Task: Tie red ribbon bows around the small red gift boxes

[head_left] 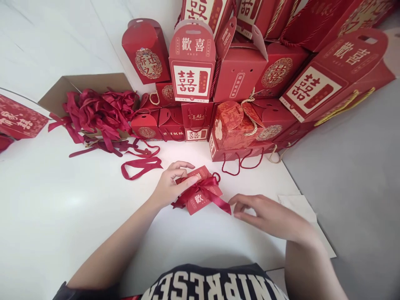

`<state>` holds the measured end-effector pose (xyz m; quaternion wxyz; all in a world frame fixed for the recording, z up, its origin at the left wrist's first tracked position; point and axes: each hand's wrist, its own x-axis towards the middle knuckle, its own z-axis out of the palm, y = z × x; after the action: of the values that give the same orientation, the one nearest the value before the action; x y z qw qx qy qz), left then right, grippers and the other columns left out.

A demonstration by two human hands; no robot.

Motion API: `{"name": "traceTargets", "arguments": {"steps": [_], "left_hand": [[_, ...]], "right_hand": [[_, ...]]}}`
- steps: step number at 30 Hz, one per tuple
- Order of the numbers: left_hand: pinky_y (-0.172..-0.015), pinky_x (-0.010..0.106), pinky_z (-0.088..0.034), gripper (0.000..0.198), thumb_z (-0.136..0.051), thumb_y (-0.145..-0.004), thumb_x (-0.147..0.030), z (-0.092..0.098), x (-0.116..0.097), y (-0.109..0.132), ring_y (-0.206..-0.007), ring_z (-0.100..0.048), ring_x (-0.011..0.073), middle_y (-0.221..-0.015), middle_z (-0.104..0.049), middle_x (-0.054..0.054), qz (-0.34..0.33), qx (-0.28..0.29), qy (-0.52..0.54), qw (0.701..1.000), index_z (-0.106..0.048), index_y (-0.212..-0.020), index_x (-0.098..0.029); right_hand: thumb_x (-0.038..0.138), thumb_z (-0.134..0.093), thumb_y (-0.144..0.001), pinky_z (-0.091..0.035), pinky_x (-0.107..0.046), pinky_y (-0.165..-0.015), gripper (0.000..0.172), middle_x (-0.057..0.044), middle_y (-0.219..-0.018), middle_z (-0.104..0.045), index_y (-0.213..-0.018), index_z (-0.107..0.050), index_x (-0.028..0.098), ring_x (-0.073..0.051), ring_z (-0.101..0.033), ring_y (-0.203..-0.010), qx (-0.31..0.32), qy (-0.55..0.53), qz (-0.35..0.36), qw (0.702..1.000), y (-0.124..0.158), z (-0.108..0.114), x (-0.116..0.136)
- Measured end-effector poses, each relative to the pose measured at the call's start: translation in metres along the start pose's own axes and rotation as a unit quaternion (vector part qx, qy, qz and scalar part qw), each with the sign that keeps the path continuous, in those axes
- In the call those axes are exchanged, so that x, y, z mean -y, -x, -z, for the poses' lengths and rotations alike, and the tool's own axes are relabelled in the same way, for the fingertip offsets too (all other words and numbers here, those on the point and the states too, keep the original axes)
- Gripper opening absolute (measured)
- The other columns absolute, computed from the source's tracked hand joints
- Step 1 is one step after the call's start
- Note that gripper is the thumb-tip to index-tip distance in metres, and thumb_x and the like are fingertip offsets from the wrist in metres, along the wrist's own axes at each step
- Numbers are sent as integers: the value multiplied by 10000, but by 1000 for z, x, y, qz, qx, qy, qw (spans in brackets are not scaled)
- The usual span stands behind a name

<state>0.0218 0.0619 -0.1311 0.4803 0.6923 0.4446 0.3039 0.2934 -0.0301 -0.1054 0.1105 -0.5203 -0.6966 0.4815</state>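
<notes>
A small red box (199, 200) with white characters stands on the white table, and a dark red ribbon (208, 188) is tied in a bow over it. On the box's left side is my left hand (175, 183), its thumb on the bow and its fingers curled apart around the upper left edge. One ribbon tail stretches to the lower right. At that tail's end is my right hand (254, 210), with the fingers curled and the thumb below them; a small gap shows between thumb and fingers, and nothing is held between them.
An open cardboard box (59, 89) full of red ribbons (100, 110) stands at the back left. A loose ribbon loop (140, 166) lies before it. Many red gift boxes (192, 62) are stacked along the back and right. White paper (296, 206) lies at the right edge.
</notes>
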Motion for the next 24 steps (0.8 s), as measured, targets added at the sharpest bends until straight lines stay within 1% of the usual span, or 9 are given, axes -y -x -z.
{"name": "traceTargets", "arguments": {"steps": [1,3,5,7,8,11,16,20,24], "left_hand": [[-971,378,-419,410,-661,-806,-407,0,-3,0,-1073,-578,229,-1119,-621,50,-6,-7,-32,999,-470,-535,-166],[-947,368,-433,412,-689,-781,-420,-1,-8,1,-1047,-592,219,-1107,-627,43,-13,-16,-76,997,-474,-538,-166],[-920,364,-446,405,-708,-762,-430,-3,-10,2,-1010,-606,211,-1073,-637,42,-21,-23,-106,994,-491,-541,-168],[-912,368,-449,397,-733,-738,-427,-4,-11,2,-992,-611,208,-1048,-646,40,-32,-31,-126,991,-499,-544,-170],[-908,369,-451,400,-746,-725,-424,-4,-11,3,-989,-611,208,-1042,-650,38,-37,-33,-133,990,-495,-543,-171],[-891,369,-457,437,-778,-689,-423,-2,-11,3,-988,-608,209,-1036,-657,30,-49,-31,-147,987,-463,-526,-166],[-898,388,-453,442,-781,-683,-438,4,-13,5,-1008,-585,218,-1092,-654,24,-77,-20,-199,977,-473,-521,-165],[-909,422,-444,443,-770,-680,-491,8,-15,7,-1023,-574,240,-1111,-651,31,-89,-22,-251,964,-497,-538,-172],[-936,438,-424,437,-776,-658,-528,11,-17,7,-1042,-564,248,-1122,-649,28,-100,-20,-284,953,-527,-568,-180]], "right_hand": [[324,-499,-936,-469,-347,-806,188,-30,-992,-713,-1043,-643,268,-225,-654,-910,-32,43,-6,999,1,10,6],[337,-453,-958,-462,-355,-839,214,-27,-1064,-692,-1056,-636,283,-230,-636,-977,-101,80,0,992,-4,22,19],[345,-445,-965,-466,-343,-854,201,-27,-1058,-677,-1037,-620,275,-216,-624,-993,-158,54,45,985,-21,22,28],[331,-480,-953,-458,-343,-911,166,-40,-1089,-648,-1054,-588,257,-204,-606,-1036,-196,-4,109,974,-42,15,31],[324,-531,-928,-443,-356,-951,138,-48,-1123,-628,-1030,-581,247,-212,-584,-1087,-194,-18,134,972,-52,10,30],[307,-609,-882,-409,-380,-1015,92,-61,-1196,-578,-885,-570,224,-223,-541,-1180,-157,-65,168,971,-72,-3,21],[301,-591,-905,-333,-381,-1087,121,-61,-1373,-473,-829,-630,217,-219,-453,-1307,-104,-113,194,969,-79,-8,14],[314,-592,-906,-350,-362,-1062,233,-62,-1352,-496,-708,-586,192,-216,-483,-1276,-114,-148,203,961,-83,-11,15],[308,-588,-907,-397,-360,-993,266,-67,-1317,-520,-675,-551,185,-212,-545,-1178,-133,-154,197,959,-85,-13,13]]}}
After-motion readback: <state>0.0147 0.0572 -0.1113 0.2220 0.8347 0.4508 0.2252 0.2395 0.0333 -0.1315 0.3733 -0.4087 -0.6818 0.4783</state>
